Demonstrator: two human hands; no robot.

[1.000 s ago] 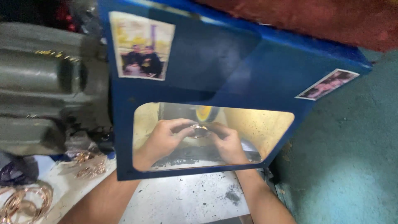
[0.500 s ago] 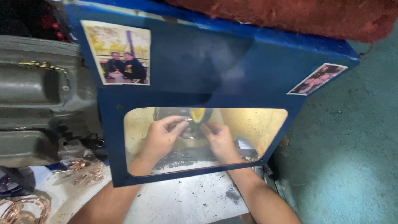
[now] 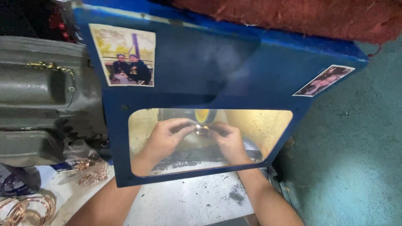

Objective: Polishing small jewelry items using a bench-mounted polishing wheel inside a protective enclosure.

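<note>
Both my hands reach under a blue shield box (image 3: 234,71) and show through its clear window (image 3: 268,134). My left hand (image 3: 163,140) and my right hand (image 3: 228,140) pinch a small shiny metal ring-like piece (image 3: 201,129) between their fingertips. The piece sits just in front of a yellow wheel (image 3: 202,114) at the back of the lit enclosure. My forearms come out below the window over a dusty white bench top (image 3: 188,201).
A grey motor housing (image 3: 37,104) stands at the left. Copper-coloured bangles (image 3: 25,209) and more loose metal pieces (image 3: 90,171) lie on the bench at lower left. Two photo stickers (image 3: 125,56) are on the blue box. Teal floor (image 3: 356,167) lies to the right.
The view has shifted a little to the left. My hands stay together on the small piece inside the window, nearly unmoved.
</note>
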